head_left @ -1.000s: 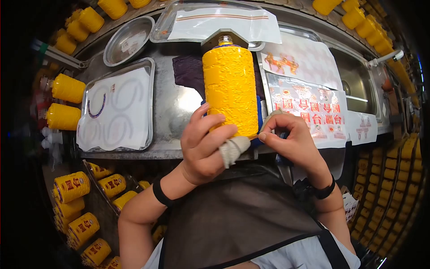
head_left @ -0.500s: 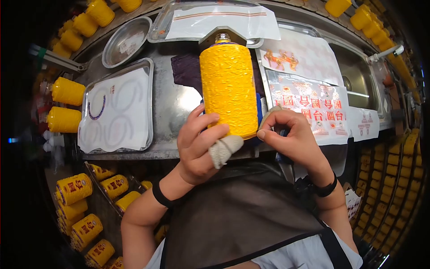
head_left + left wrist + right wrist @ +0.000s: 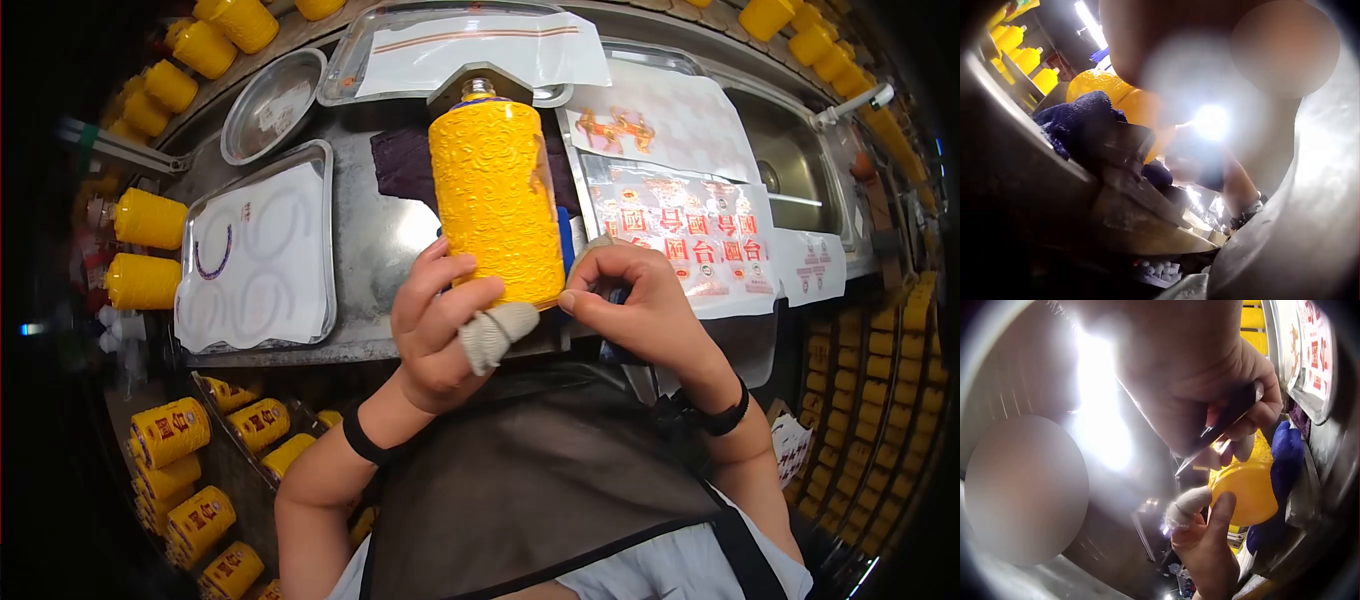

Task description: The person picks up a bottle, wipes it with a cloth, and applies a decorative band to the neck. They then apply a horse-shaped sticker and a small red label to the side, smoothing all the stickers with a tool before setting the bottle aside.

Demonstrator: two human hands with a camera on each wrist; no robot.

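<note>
A yellow embossed bottle (image 3: 490,200) lies with its neck away from me, at a notched metal bracket (image 3: 518,85). My left hand (image 3: 428,325) grips its near end; one finger wears a white knit cover (image 3: 497,335). In the right wrist view the left thumb (image 3: 1222,512) presses the bottle's smooth base (image 3: 1250,494). My right hand (image 3: 640,300) has thumb and forefinger together at the base's right edge. It also holds a dark-handled tool (image 3: 1232,415) with a pointed metal blade. A blue cloth (image 3: 1286,462) lies under the bottle.
A tray (image 3: 328,250) with a white sheet and a purple strip stands left, a round metal bowl (image 3: 240,150) behind it. Printed decal sheets (image 3: 690,235) lie right, before a sink (image 3: 800,190). More yellow bottles (image 3: 150,220) stand around; a dark purple cloth (image 3: 400,165) lies behind.
The bottle has turned about its length: a brownish mark now shows on its right side. Both hands keep their places at its near end. The view has shifted slightly.
</note>
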